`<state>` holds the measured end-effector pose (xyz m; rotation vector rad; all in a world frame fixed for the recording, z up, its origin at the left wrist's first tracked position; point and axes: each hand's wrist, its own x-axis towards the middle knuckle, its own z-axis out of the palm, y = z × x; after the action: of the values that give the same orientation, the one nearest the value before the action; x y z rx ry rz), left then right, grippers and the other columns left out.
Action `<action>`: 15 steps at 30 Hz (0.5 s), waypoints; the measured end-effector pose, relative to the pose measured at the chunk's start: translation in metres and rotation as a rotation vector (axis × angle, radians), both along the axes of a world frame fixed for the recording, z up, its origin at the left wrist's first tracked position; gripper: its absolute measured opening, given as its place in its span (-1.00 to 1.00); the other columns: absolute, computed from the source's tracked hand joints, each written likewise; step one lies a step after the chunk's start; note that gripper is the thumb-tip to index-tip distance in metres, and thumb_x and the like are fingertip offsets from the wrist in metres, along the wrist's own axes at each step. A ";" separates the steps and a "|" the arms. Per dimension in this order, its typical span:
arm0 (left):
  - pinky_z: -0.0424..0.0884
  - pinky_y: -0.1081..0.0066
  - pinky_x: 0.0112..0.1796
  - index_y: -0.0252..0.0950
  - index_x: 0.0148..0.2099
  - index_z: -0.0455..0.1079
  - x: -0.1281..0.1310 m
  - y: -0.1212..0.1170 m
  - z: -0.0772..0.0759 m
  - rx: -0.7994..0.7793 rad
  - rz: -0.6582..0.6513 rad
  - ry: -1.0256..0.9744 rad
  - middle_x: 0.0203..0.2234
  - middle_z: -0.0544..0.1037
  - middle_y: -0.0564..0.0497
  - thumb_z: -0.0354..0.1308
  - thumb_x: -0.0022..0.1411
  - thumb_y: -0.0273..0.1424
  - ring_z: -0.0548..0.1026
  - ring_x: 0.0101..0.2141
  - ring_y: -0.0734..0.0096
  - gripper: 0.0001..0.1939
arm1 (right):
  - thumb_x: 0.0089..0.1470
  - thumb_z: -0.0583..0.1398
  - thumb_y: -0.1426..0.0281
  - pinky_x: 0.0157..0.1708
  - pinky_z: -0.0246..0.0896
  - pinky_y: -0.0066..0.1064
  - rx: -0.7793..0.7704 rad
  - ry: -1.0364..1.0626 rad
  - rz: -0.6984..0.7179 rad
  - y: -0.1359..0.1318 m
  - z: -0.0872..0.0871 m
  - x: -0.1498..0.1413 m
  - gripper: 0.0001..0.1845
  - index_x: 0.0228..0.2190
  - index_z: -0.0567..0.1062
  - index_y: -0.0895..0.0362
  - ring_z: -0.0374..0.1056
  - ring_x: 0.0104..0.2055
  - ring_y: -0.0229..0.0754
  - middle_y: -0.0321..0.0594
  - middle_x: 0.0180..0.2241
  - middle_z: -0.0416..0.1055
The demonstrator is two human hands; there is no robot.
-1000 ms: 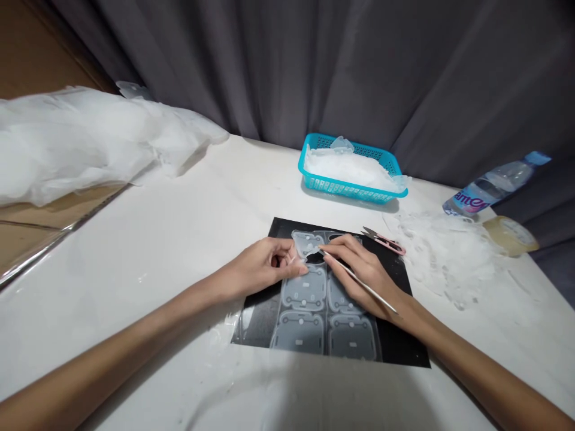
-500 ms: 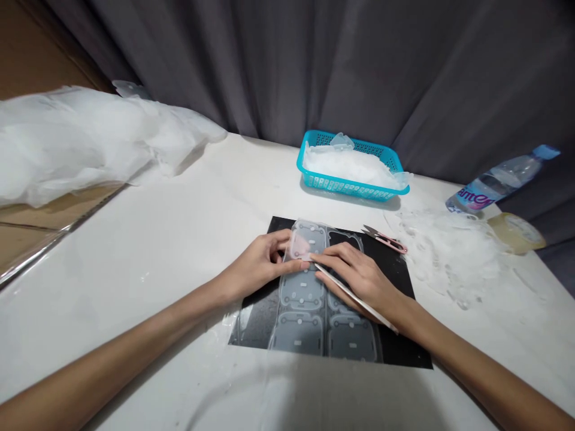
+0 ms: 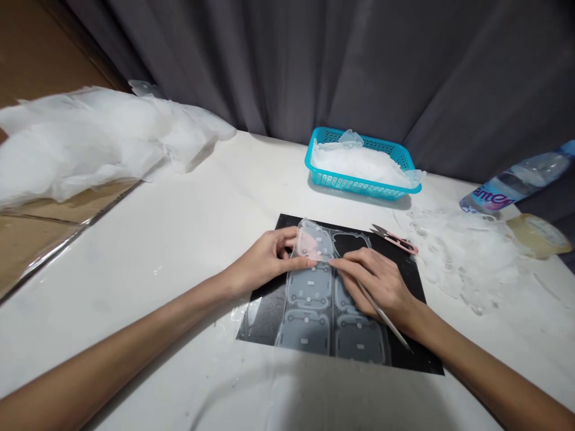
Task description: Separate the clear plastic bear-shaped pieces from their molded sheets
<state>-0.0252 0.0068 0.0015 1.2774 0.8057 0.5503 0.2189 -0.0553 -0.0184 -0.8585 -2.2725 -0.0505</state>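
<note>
A translucent sheet of several moulded rounded panels lies on a black mat. At its upper left, my left hand pinches a panel between the thumb and fingers, and the panel is slightly raised with fingertips showing pinkish through it. My right hand rests over the right column, its index fingertip touching the sheet near my left thumb. A thin pale pointed stick-like tool is held in that hand, slanting down to the right; its other end is hidden by the fingers. An open outline shows at the sheet's upper right.
Pink-handled thread snips lie at the mat's upper right corner. Translucent scraps are heaped to the right, near a tape roll and a tilted water bottle. Behind stands a turquoise basket of white pieces; a white bag lies left.
The view has shifted slightly, moving everything right. The tool has swung back in my right hand, its rear end lower, and the right index fingertip now meets the sheet beside my left thumb.
</note>
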 end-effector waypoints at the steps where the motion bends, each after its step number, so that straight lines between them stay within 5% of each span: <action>1: 0.54 0.37 -0.25 -0.38 -0.03 0.51 0.000 0.001 0.000 -0.012 -0.006 -0.012 -0.19 0.68 -0.10 0.43 0.18 -0.37 0.61 -0.26 0.32 -0.66 | 0.28 0.16 0.59 -0.24 0.45 -0.26 0.002 0.010 -0.037 0.000 0.000 0.000 -0.67 0.04 0.49 0.20 0.49 -0.25 -0.09 -0.05 -0.24 0.52; 6: 0.59 0.28 -0.14 -0.39 -0.03 0.53 0.000 0.001 0.003 -0.068 -0.021 -0.036 -0.13 0.69 -0.16 0.44 0.19 -0.35 0.65 -0.22 0.28 -0.66 | 0.29 0.26 0.44 -0.25 0.46 -0.26 0.040 0.000 -0.122 0.001 0.001 -0.004 -0.72 0.03 0.47 0.19 0.49 -0.26 -0.08 -0.07 -0.26 0.53; 15: 0.57 0.29 -0.10 -0.36 -0.06 0.56 -0.001 0.002 0.003 -0.075 -0.079 -0.032 -0.18 0.68 -0.12 0.43 0.23 -0.30 0.64 -0.20 0.28 -0.70 | 0.29 0.26 0.47 -0.28 0.40 -0.29 0.073 -0.014 -0.133 0.002 0.001 -0.005 -0.82 -0.06 0.51 0.19 0.45 -0.30 -0.12 -0.11 -0.31 0.53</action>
<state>-0.0263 0.0086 0.0043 1.2228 0.7393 0.4717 0.2142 -0.0532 -0.0173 -0.9726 -2.2090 -0.1984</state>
